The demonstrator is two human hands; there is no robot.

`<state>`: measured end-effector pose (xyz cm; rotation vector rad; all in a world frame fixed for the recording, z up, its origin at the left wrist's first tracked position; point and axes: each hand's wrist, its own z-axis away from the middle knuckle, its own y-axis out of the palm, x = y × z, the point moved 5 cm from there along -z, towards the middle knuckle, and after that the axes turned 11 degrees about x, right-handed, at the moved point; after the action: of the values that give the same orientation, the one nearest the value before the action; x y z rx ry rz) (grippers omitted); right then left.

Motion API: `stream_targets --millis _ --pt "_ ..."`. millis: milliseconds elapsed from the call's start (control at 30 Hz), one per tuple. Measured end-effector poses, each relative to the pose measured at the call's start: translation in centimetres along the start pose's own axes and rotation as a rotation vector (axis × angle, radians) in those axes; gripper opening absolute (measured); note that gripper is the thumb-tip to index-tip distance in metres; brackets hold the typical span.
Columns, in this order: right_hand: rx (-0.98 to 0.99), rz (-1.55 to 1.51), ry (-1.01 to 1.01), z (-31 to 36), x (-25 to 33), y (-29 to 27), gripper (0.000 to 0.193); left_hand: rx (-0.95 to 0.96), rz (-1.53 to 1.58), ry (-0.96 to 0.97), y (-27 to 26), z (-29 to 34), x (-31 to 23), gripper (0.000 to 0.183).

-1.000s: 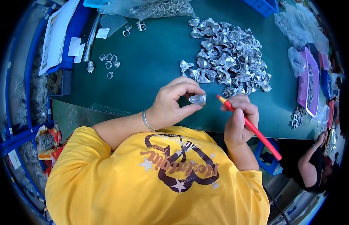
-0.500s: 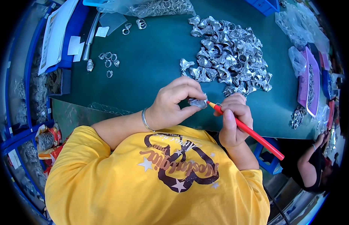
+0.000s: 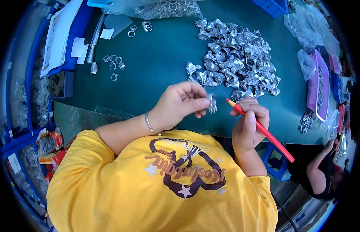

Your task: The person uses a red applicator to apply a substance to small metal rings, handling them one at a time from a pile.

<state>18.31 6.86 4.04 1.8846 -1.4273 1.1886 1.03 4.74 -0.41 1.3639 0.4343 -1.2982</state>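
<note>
Between the thumb and fingers of my left hand [image 3: 184, 102] is a silver-coloured metal ring [image 3: 212, 103], its jagged side hanging downward. My right hand [image 3: 250, 124] grips a red pencil [image 3: 269, 136], its sharpened red tip pointing up and left, a short gap away from the ring. Just beyond both hands lies a large heap of similar chunky metal rings [image 3: 238, 58] on the green tabletop [image 3: 156, 58]. A few thinner rings [image 3: 113, 62] and a single bulky ring [image 3: 94, 68] lie farther left on the table.
At the far edge rests a clear bag of rings [image 3: 168, 9]. Papers [image 3: 60, 34] and metal rods [image 3: 95, 36] lie on the left, near blue shelving [image 3: 31, 96]. To the right are a purple basket [image 3: 313, 87], plastic bags [image 3: 303, 29] and another person's arm [image 3: 317, 170].
The pencil tip has drawn back right from the ring, which it was at or very near before. My left hand has turned the ring, and its jagged side now hangs down.
</note>
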Motion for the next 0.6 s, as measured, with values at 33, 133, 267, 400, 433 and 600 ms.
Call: stream_targets --millis 33,133,267,400,433,600 --pt "-0.011 -0.005 0.015 0.0 -0.2 -0.2 0.011 -0.001 -0.002 0.002 -0.2 0.0 0.1 0.016" --pt "-0.024 0.009 0.031 0.4 -0.3 -0.4 0.012 0.061 0.476 -0.105 -0.1 -0.1 1.3 0.020" --pt "-0.039 0.007 0.073 0.6 -0.3 -0.5 0.010 0.031 0.430 -0.046 -0.5 -0.1 0.5 0.012" --pt "-0.061 -0.037 0.107 0.6 -0.2 -0.5 0.010 -0.162 -0.825 1.009 -0.6 0.5 -12.7 0.015" --pt "-0.067 -0.049 0.108 0.7 -0.2 -0.6 0.010 -0.255 -1.129 1.274 -0.5 1.0 -16.0 0.017" --pt "-0.083 -0.016 0.052 0.3 0.3 -0.7 0.012 -0.916 -1.671 1.291 -5.3 -2.4 -26.0 0.010"
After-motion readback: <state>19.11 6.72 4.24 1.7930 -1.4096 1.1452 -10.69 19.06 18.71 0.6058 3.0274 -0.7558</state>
